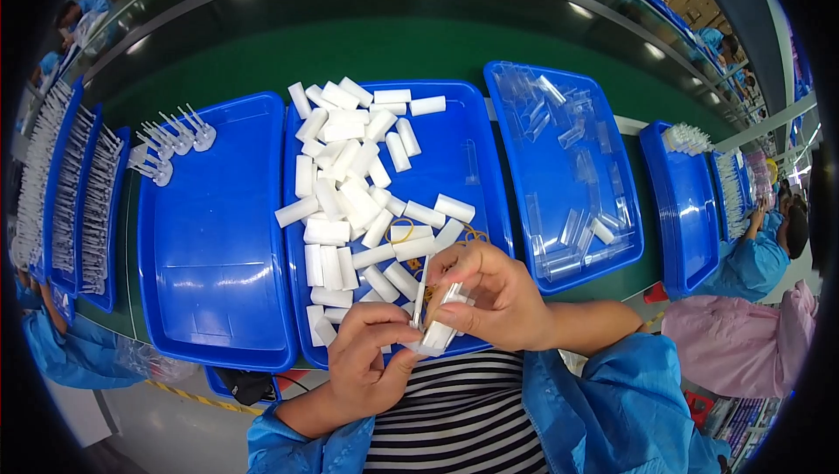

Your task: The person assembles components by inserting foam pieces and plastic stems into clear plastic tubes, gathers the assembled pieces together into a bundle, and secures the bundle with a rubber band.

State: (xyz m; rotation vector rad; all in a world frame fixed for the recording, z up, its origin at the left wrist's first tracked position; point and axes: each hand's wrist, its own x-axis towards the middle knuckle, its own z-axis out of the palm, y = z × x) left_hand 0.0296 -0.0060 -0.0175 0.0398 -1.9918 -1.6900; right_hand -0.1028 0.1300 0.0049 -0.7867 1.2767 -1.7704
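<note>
White-and-clear piece (443, 324) is held over the near edge of the blue tray (447, 152), long axis slanting away from me and rightward. My right grip (496, 297) pinches its farther end; my left grip (371, 356) is closed on the nearer, left end. White blocks (350, 199) lie just beyond.

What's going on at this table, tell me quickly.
Someone's left hand and right hand together hold a small white-and-clear piece over the near edge of the middle blue tray. Many white blocks lie loose in that tray. Clear plastic pieces lie in the right-hand tray; white stemmed parts sit at the left-hand tray's far left corner.
</note>
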